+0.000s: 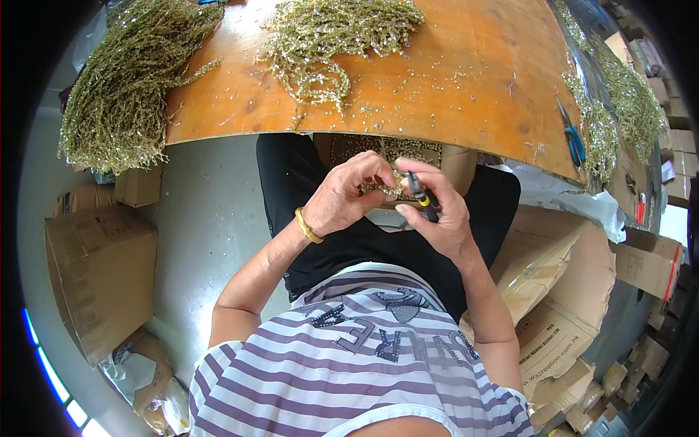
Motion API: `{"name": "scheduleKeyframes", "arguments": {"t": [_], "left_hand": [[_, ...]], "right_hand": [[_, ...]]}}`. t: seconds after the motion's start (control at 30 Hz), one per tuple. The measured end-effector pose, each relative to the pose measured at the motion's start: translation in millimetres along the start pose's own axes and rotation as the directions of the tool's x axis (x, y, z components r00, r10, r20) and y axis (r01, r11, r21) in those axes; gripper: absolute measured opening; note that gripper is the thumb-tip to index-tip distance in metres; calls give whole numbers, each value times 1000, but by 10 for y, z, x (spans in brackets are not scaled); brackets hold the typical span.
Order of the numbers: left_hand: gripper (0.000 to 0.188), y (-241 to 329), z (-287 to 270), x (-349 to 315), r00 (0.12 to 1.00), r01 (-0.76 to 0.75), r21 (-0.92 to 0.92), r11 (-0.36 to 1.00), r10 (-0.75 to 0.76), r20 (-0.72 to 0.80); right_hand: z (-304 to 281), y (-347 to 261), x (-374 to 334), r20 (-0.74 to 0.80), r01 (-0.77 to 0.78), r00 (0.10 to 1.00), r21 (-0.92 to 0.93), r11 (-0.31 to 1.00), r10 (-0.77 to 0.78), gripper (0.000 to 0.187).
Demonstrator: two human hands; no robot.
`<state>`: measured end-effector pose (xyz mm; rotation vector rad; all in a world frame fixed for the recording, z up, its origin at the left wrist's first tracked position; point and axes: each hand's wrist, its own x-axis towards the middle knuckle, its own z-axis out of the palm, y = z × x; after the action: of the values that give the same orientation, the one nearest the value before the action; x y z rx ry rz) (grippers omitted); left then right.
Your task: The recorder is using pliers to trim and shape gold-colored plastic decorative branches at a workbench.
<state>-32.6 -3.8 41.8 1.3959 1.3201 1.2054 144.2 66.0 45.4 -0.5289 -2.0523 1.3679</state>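
Above my lap, just off the table's near edge, both hands are close together. My left hand (352,191), with a yellow bangle at the wrist, pinches a short piece of gold bead strand (389,191). In my right hand (445,215) is a small pair of pliers (422,195) with black and yellow handles. Its jaws sit beside the strand; whether they touch it is hidden by my fingers. Beneath my hands stands an open box (429,151) with many small gold beads inside.
On the wooden table (466,80) lie a gold strand pile (342,33), loose beads and blue-handled pliers (573,138). A larger strand bundle (120,87) hangs over the left edge; more strands (630,95) lie at right. Cardboard boxes (105,277) stand on both sides.
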Motion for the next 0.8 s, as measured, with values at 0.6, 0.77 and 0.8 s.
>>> {"name": "scheduleKeyframes", "arguments": {"t": [0.6, 0.77, 0.8], "left_hand": [[18, 81, 110, -115, 973, 232, -376, 897, -222, 70], [14, 50, 162, -113, 985, 108, -492, 864, -161, -66], [14, 36, 161, -110, 985, 108, -492, 864, -160, -65]], "right_hand": [[161, 64, -120, -290, -128, 952, -84, 988, 99, 32], [147, -2, -94, -243, -190, 951, 36, 981, 193, 30], [129, -21, -82, -243, -190, 951, 36, 981, 193, 30]]}}
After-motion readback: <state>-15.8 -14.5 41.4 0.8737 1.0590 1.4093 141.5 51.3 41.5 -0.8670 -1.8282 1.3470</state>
